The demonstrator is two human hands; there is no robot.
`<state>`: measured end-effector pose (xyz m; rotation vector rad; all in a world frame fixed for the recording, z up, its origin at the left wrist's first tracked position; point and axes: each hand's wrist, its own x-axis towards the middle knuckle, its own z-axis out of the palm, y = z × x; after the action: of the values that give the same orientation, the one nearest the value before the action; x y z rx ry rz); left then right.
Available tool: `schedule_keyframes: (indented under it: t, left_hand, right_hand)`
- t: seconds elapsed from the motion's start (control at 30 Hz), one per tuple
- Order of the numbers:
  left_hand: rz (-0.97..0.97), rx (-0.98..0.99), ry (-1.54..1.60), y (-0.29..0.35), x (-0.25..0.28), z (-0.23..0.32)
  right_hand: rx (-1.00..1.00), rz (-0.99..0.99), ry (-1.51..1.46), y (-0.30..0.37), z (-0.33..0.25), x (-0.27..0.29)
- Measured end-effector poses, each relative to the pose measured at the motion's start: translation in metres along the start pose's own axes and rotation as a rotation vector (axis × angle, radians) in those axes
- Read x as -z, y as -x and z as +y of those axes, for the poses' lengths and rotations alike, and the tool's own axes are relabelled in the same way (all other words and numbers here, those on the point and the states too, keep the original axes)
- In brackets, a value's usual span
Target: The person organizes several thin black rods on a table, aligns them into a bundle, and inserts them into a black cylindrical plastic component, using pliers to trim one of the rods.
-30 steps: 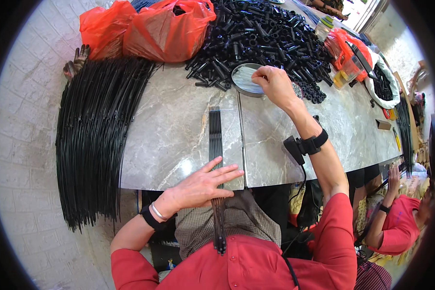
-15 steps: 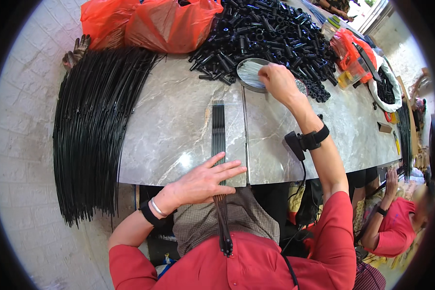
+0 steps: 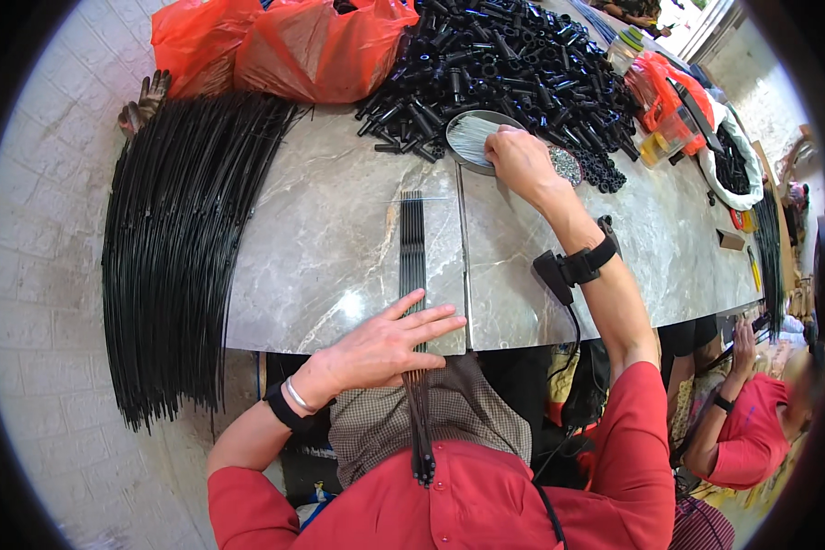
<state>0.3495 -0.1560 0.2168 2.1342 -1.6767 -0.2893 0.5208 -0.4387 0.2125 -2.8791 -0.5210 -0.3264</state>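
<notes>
A narrow row of thin black rods (image 3: 412, 238) lies side by side on the table, with ends hanging over the front edge toward my lap. Flat across them rests my left hand (image 3: 399, 337), its fingers spread. Near the rods' far ends, a thin pale wire (image 3: 438, 199) lies crosswise. My right hand (image 3: 522, 163) reaches over the rim of a round metal dish (image 3: 460, 161) of thin silvery wires (image 3: 472, 133). Its fingertips are pinched together at the wires; whatever is between them is hidden. Beside that hand sits a round container of small silvery bits (image 3: 566, 165).
Many long black rods (image 3: 183, 247) hang over the table's left side. Black tube pieces (image 3: 513, 69) are heaped at the back, by red plastic bags (image 3: 316, 50). A seam (image 3: 465, 266) splits the grey tabletop (image 3: 330, 229). A white sack (image 3: 741, 156) stands right; another person (image 3: 752, 431) sits beyond.
My right hand has shifted slightly left and down over the dish, with more of the container of silvery bits showing. My left hand stays on the rods.
</notes>
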Motion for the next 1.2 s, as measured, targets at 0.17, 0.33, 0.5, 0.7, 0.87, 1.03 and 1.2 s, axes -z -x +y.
schedule_keyframes:
  t: [0.17,0.33,0.5,0.7,0.87,1.03,1.2]
  left_hand:
    - [0.017,-0.006,0.021,0.0,0.0,0.003]
    - [-0.013,0.057,0.044,0.0,0.002,0.007]
    - [-0.033,0.041,0.002,-0.003,0.003,0.006]
    - [0.008,0.047,0.031,-0.001,0.0,0.004]
    - [0.023,0.033,0.037,-0.001,-0.005,0.002]
    - [0.021,0.012,-0.026,0.003,-0.006,0.002]
    - [0.023,0.029,0.01,0.003,-0.003,0.002]
  right_hand:
    - [-0.031,0.054,0.075,-0.001,-0.003,-0.005]
    - [0.062,0.029,0.175,-0.003,-0.011,-0.006]
    - [0.046,0.032,0.151,-0.001,-0.008,-0.003]
    - [-0.05,0.227,-0.047,-0.005,-0.005,0.011]
    - [-0.135,0.155,-0.316,0.0,0.005,0.02]
    - [-0.142,0.164,-0.452,0.002,0.0,0.017]
    - [0.005,0.152,-0.43,0.008,-0.032,0.032]
